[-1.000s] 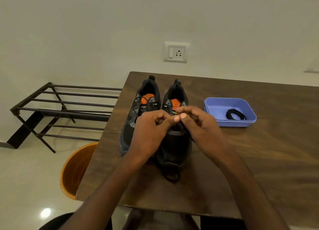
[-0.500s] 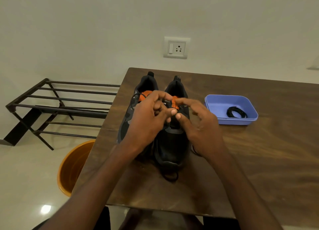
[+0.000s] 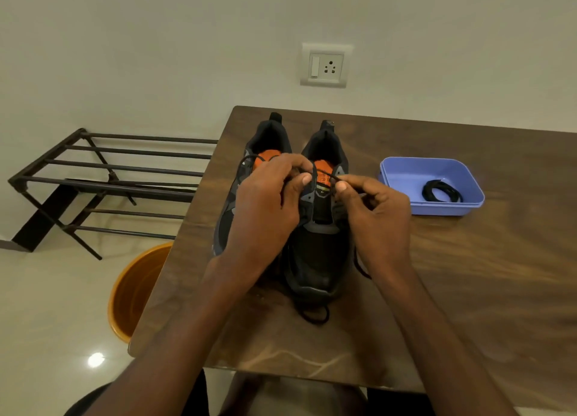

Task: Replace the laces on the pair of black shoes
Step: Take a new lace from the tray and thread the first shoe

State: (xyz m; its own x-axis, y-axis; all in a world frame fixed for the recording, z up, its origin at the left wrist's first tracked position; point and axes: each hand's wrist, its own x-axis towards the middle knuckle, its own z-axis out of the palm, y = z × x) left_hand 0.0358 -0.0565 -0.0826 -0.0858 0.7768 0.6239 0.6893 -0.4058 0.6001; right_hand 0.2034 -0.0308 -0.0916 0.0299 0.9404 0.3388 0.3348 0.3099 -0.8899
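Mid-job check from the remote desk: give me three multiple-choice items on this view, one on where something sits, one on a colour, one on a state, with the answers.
1. Where is the coiled spare lace?
A. In the blue tray
B. On the floor rack
C. Inside the bucket

2. What colour shows inside the shoes?
A. Green
B. Orange
C. White

3. What are the hands doing with the lace?
A. Both lie flat on the table
B. One holds the tray
C. Both pinch it over the shoe

Answers:
1 A: the coiled spare lace lies on the floor of the blue tray, to the right of the shoes.
2 B: the right shoe and the left shoe both show orange insoles.
3 C: the left hand and right hand each pinch the lace stretched between them.
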